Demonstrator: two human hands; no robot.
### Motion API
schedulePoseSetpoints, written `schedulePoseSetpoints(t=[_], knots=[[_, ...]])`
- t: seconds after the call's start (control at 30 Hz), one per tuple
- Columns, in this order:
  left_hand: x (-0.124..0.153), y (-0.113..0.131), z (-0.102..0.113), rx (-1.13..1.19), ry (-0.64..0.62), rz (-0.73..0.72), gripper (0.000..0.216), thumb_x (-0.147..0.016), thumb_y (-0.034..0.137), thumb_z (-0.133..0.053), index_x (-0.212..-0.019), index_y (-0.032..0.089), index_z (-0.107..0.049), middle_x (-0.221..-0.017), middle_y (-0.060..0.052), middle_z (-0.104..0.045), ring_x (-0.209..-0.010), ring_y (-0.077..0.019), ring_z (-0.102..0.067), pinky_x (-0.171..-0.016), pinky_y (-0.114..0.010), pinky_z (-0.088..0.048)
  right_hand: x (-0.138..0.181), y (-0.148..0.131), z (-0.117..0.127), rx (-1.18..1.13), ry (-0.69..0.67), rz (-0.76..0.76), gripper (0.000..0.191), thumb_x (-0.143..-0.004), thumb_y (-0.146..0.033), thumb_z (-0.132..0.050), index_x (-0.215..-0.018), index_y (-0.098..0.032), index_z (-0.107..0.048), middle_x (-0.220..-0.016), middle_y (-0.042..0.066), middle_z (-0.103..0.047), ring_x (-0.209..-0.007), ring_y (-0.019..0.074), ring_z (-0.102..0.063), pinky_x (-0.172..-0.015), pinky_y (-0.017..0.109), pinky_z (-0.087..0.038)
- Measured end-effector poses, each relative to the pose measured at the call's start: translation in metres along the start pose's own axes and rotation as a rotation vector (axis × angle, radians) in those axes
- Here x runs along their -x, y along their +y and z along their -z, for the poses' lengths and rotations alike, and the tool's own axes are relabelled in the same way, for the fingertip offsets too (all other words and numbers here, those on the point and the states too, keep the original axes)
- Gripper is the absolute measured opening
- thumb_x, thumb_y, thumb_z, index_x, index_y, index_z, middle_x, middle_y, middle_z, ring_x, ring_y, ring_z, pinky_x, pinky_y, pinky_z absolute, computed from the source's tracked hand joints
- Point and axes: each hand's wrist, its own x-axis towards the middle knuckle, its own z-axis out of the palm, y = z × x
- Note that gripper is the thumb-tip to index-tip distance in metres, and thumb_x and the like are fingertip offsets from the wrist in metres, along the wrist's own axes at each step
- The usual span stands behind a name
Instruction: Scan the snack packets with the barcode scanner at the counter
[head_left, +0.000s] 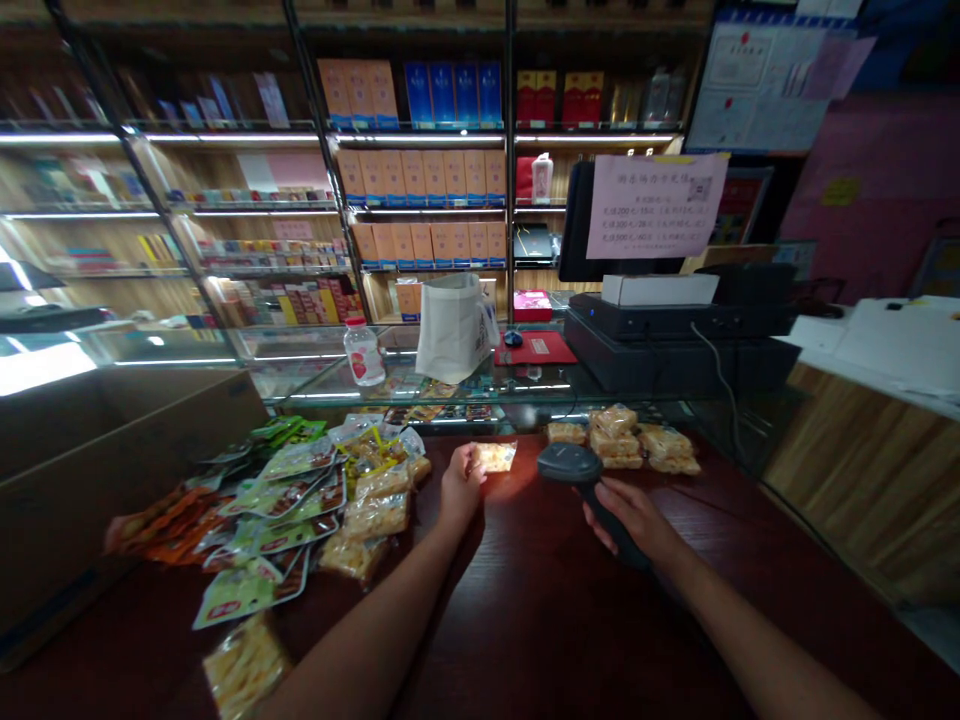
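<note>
My left hand (459,490) pinches a small clear snack packet (494,456) and holds it up over the dark wooden counter (540,620). My right hand (634,515) is wrapped round the handle of a black barcode scanner (571,465), whose head faces the packet; a patch of light falls on the packet and the counter under it. Left of my left hand lies a heap of snack packets (300,500), green, orange and clear. A few more clear packets (622,435) sit beyond the scanner.
A cardboard box (90,470) stands at the left. Behind the counter, a glass case carries a bottle (364,352), a white bag (454,325), a red mouse pad (536,347) and a till with a monitor (660,320). Stocked shelves fill the back wall.
</note>
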Motion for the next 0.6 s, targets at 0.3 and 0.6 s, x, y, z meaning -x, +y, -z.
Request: schedulePoseSetpoints(t=[0.3, 0.6], knots=[[-0.007, 0.002, -0.015, 0.136, -0.033, 0.073, 0.036, -0.069, 0.021, -0.07, -0.104, 0.02, -0.06, -0.099, -0.006, -0.069, -0.094, -0.0214, -0.067, -0.078, -0.031, -0.054, -0.005, 0.0, 0.017, -0.084, 0.013, -0.022, 0.036, -0.086, -0.051, -0.066, -0.083, -0.015, -0.065, -0.066, 0.002, -0.066, -0.039, 0.0088, -0.052, -0.033, 0.018, -0.036], [-0.008, 0.022, -0.076, 0.413, -0.194, 0.317, 0.026, -0.075, 0.016, -0.073, -0.095, 0.017, -0.057, -0.091, -0.004, -0.068, -0.074, -0.0128, -0.067, -0.068, -0.026, -0.056, -0.008, -0.017, 0.061, -0.364, 0.188, 0.077, 0.042, -0.085, -0.063, -0.057, -0.087, -0.021, -0.064, -0.068, -0.001, -0.061, -0.038, 0.0067, -0.041, -0.034, 0.018, -0.034]])
